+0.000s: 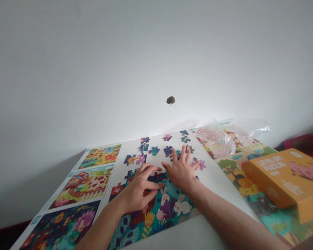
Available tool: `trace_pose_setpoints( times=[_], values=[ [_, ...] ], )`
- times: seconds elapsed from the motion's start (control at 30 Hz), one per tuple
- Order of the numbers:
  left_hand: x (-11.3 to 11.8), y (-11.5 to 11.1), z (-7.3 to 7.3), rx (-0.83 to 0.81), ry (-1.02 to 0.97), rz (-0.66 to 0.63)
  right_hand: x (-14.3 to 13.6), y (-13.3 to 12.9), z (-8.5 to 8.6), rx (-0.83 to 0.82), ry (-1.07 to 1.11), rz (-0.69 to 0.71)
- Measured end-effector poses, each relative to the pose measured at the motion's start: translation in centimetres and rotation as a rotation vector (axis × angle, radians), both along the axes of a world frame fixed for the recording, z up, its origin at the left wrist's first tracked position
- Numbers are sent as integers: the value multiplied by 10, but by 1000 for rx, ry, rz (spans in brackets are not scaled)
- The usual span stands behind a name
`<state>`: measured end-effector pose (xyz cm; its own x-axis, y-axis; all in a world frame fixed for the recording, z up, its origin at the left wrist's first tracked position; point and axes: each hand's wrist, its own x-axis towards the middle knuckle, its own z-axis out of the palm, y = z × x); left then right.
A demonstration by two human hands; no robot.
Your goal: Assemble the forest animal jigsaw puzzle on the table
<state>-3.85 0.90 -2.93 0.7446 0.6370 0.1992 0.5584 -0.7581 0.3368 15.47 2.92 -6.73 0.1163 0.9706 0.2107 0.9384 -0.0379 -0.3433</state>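
A partly joined jigsaw puzzle with white rabbits, a yellow flower and dark teal leaves lies on the white table. My left hand rests over its upper left part, fingers loosely bent and apart, with nothing visible in them. My right hand is spread above the puzzle's top right edge, fingers reaching over dark puzzle pieces. Beside its little finger is a pink-purple puzzle piece. Farther back, a teal puzzle piece and several others lie loose. Both hands hide parts of the puzzle.
Three picture sheets, including a farm scene, lie along the left. At right, an orange puzzle box sits on a colourful animal sheet. A clear plastic bag lies at the back right. A white wall with a hole stands behind the table.
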Motion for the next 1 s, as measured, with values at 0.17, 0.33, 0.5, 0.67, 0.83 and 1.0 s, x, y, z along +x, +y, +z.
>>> trace_pose_setpoints(
  times=[0.17,0.33,0.5,0.67,0.83,1.0],
  values=[
    [-1,0,-2,14,-5,1,4,2,10,-30,14,120],
    [0,-1,-2,37,-3,10,5,-1,24,19,67,703],
    [1,-2,-1,11,30,32,4,-3,27,-9,140,869],
    [-3,0,-11,44,15,42,6,-5,34,-41,177,949],
    [-7,1,-19,48,10,58,5,-8,42,33,186,1074],
    [-3,1,-7,11,15,3,12,-3,41,253,334,862]
  ],
)
